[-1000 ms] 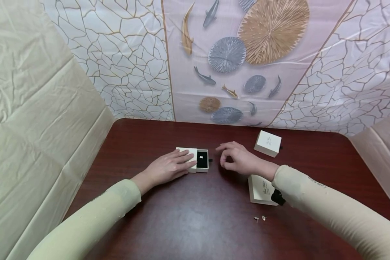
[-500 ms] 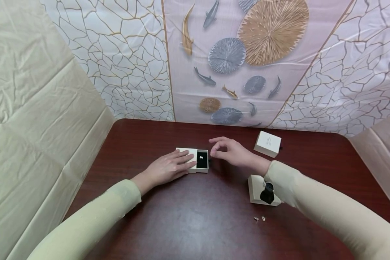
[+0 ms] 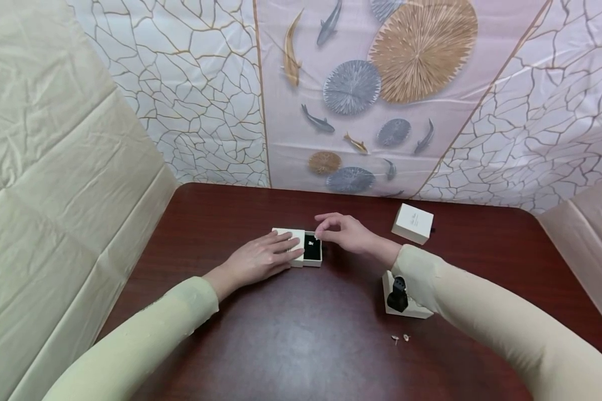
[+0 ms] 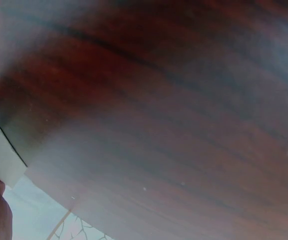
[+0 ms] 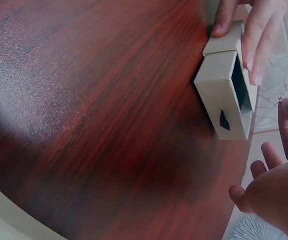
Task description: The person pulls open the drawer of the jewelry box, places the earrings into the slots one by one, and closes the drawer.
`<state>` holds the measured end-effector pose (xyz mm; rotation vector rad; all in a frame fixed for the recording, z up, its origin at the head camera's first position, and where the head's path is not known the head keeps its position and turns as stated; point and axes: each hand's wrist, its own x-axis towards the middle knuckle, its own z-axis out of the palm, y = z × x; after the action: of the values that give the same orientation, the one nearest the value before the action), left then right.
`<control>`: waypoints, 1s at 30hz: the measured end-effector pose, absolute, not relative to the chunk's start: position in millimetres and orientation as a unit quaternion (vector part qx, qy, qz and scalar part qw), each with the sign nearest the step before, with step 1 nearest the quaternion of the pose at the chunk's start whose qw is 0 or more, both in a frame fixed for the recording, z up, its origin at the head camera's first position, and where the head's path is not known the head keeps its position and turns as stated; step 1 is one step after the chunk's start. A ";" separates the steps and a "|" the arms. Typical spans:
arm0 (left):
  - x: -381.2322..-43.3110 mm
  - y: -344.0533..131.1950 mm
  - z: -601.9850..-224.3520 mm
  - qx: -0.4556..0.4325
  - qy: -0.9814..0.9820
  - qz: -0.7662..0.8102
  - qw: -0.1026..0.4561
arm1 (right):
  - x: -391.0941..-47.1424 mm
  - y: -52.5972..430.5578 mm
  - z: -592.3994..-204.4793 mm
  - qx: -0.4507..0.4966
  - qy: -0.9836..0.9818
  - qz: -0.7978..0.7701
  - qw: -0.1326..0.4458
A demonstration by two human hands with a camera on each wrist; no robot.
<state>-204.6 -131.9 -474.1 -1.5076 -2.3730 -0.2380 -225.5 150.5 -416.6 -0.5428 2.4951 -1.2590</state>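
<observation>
My left hand [image 3: 257, 257] rests on the sleeve of a small white drawer-style jewellery box [image 3: 297, 263], fingers lying across its top. In the right wrist view, its thumb touches the box's near side. The drawer is partly pulled out to the right, showing a black insert with a small silvery stud earring [image 3: 310, 243] on it. Just above the drawer's far right corner, my right hand [image 3: 349, 234] pinches another tiny earring [image 5: 280, 99] between thumb and index finger; its thin post shows in the right wrist view. The other right fingers are loosely bent.
A second white box [image 3: 413, 224] stands at the back right. A larger white box [image 3: 405, 307] lies under the right wrist, partly hidden by the black wrist camera [image 3: 397, 295]. Two small earrings [image 3: 400, 338] lie nearer on the dark wooden table [image 3: 281, 345].
My right hand has moved left from beside the box to above the drawer, fingertips closer together. The left hand and its box have stayed where they were.
</observation>
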 end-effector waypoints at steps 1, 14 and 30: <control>-204.4 -131.9 -474.1 -0.527 -0.831 -0.085 0.158 | -225.4 149.7 -418.4 -0.187 0.867 -0.438 0.150; -203.5 -131.9 -472.7 -0.526 -0.832 -0.075 0.160 | -219.7 141.9 -435.1 -0.196 0.873 -0.416 0.163; -203.2 -132.6 -471.3 -0.524 -0.833 -0.083 0.154 | -217.6 137.5 -443.1 -0.246 0.887 -0.371 0.123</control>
<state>-203.2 -132.6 -471.3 -1.5027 -2.3887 -0.2374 -217.6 137.5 -443.1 -0.7182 2.5863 -1.0827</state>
